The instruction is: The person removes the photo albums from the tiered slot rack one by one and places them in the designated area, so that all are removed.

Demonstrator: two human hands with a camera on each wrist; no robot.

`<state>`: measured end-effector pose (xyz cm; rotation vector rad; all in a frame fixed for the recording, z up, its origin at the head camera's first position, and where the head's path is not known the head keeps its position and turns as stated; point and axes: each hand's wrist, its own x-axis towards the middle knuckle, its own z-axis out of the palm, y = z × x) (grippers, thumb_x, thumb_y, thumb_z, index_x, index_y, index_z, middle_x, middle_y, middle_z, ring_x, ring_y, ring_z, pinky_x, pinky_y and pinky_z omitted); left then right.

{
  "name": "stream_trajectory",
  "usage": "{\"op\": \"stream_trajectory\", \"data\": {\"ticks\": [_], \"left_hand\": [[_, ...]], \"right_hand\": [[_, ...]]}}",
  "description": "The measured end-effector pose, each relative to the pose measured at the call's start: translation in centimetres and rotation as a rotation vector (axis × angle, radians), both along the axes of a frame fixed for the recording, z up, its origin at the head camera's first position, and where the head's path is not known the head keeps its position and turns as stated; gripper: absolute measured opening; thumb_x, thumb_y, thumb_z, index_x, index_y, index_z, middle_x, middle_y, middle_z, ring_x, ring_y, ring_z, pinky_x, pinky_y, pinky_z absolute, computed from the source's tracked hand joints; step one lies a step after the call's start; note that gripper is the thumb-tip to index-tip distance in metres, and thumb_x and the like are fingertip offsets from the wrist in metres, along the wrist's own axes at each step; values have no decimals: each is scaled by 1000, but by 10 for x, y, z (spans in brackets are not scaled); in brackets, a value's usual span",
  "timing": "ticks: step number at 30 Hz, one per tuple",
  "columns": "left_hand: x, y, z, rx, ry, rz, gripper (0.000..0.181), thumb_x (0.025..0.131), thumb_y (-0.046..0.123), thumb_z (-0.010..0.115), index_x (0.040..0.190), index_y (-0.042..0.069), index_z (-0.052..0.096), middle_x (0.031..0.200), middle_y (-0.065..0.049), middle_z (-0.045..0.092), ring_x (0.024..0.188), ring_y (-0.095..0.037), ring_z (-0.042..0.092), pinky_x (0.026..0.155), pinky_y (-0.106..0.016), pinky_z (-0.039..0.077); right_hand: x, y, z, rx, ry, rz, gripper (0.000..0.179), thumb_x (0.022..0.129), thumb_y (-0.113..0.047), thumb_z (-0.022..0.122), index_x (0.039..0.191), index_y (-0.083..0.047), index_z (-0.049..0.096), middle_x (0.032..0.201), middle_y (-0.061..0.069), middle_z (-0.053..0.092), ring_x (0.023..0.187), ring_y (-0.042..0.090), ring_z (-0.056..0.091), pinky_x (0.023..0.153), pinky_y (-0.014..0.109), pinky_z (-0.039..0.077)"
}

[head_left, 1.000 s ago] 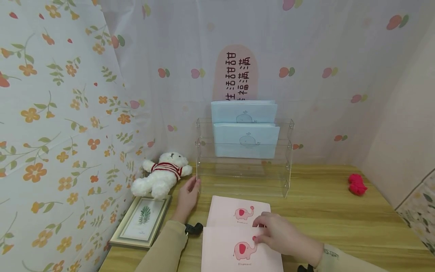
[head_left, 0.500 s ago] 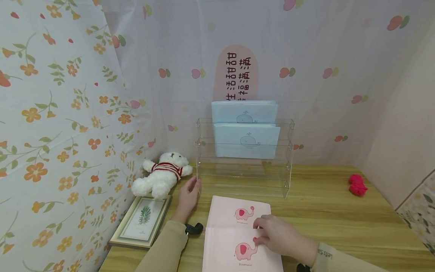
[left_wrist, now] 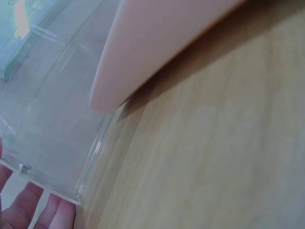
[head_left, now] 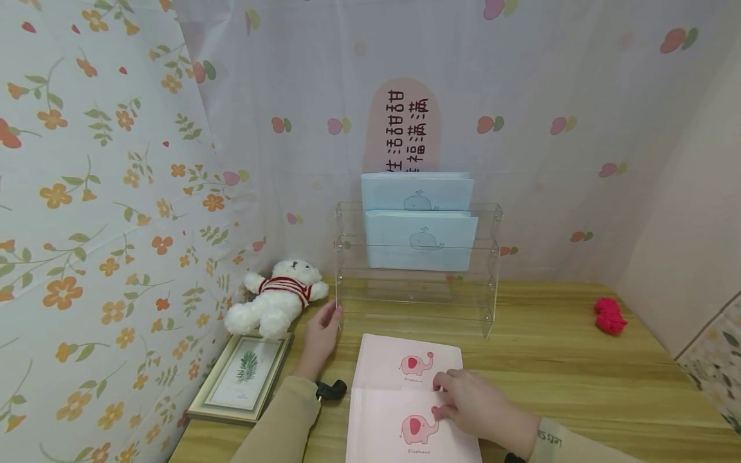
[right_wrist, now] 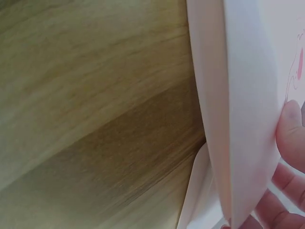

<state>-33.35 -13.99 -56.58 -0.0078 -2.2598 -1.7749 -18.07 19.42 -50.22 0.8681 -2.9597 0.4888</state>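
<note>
My right hand pinches the upper right edge of a pink elephant folder, thumb on its printed front, as the right wrist view shows. Behind it on the table lies a second pink elephant folder, its lower part covered. My left hand holds the lower left side of a clear acrylic rack. In the left wrist view, its fingers wrap that panel's edge. Two light blue whale folders, a front one and a rear one, stand in the rack's upper tiers.
A white teddy bear in a striped sweater lies left of the rack. In front of it is a picture frame with a green leaf print. A red soft object sits at the table's far right. Patterned cloth hangs behind and left.
The nearer pink folder has shifted slightly right and down with my right hand, and the right wrist has turned a little. My left hand stays at the rack.
</note>
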Motion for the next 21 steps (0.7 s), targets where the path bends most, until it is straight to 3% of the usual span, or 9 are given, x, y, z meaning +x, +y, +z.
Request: {"op": "stream_trajectory", "data": {"ticks": [12,21], "left_hand": [[0,0,0,-5,8,5,43,112,27,68,148,4,68,140,-20,76,132,-37,71,114,-54,56],[0,1,1,-14,14,7,41,112,26,67,147,5,69,136,-19,78,126,-34,73,108,-46,59]], "right_hand": [[0,-4,-4,69,86,-25,36,82,-38,97,101,-20,71,85,-13,60,74,4,50,69,32,52],[-2,-7,-1,94,99,-17,39,80,-36,98,103,-20,71,85,-12,60,74,5,50,68,30,50]]}}
